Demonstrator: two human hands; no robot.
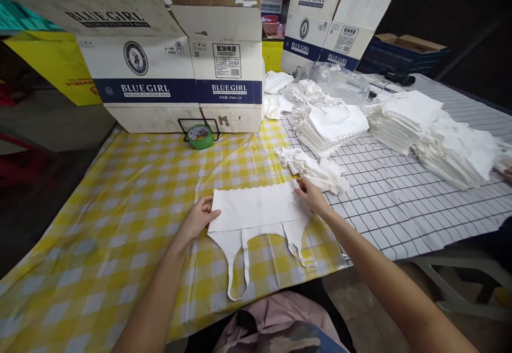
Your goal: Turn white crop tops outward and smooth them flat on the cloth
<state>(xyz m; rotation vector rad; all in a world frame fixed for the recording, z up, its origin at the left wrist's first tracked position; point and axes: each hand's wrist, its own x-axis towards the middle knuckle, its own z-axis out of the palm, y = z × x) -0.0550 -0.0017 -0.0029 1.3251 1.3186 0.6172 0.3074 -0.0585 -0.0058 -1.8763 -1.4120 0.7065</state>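
A white camisole (pixel 258 206) lies flat on the yellow checked tablecloth, its scalloped edge away from me and its thin straps toward me. The left strap forms a long loop; the right one is bunched and twisted. At the camisole's left side, my left hand (pixel 199 215) grips the edge between thumb and fingers. My right hand (pixel 311 195) pinches the far right corner. Just beyond that hand is a crumpled heap of white cloth (pixel 314 169), close to the camisole but apart from it.
Stacks of white garments (pixel 334 123) and further white piles (pixel 456 139) cover the grid-patterned cloth (pixel 384 209) at right. A Blue Girl carton (pixel 160 65) stands at the back, with green tape (pixel 200 137) before it. Another carton (pixel 320 27) is behind. Someone's hand (pixel 508 173) shows at the right edge.
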